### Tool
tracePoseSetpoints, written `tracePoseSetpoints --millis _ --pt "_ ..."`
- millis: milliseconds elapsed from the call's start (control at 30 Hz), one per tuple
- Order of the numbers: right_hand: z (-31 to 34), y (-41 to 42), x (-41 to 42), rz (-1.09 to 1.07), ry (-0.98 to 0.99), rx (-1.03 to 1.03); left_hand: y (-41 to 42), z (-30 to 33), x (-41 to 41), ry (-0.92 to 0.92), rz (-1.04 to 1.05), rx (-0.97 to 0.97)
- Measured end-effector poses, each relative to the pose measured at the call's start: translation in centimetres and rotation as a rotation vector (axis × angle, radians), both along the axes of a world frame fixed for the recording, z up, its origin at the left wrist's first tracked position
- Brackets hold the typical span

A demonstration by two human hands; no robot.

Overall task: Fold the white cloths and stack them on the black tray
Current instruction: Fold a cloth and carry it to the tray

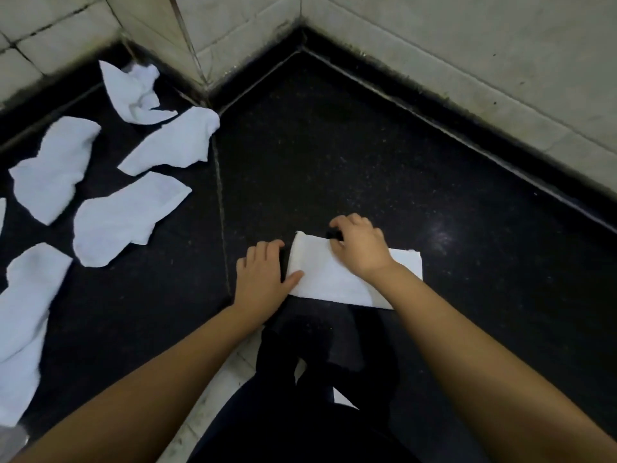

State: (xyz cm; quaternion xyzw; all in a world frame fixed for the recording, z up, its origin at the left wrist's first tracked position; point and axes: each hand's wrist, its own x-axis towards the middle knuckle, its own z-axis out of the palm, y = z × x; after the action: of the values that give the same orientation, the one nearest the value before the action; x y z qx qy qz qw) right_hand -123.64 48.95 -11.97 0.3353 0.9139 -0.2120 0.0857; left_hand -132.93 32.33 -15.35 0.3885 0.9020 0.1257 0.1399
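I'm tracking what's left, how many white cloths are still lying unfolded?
5, all left of the hands: by the wall, beside it, far left, centre, bottom left. A sliver at the edge may be another.

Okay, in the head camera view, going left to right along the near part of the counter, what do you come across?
Loose white cloth at the left edge → left hand → folded white cloth → right hand, lying over that cloth.
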Motion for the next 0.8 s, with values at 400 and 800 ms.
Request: tracePoseSetpoints --millis 400,800 --pt "3.1 0.8 -3.1 -0.042 0.096 -0.390 1.1 1.7 0.5 -0.221 0.043 0.105" --pt "14.0 5.0 1.9 -0.129 0.760 -0.487 5.6 15.3 -2.7 -0.413 -0.124 0.819"
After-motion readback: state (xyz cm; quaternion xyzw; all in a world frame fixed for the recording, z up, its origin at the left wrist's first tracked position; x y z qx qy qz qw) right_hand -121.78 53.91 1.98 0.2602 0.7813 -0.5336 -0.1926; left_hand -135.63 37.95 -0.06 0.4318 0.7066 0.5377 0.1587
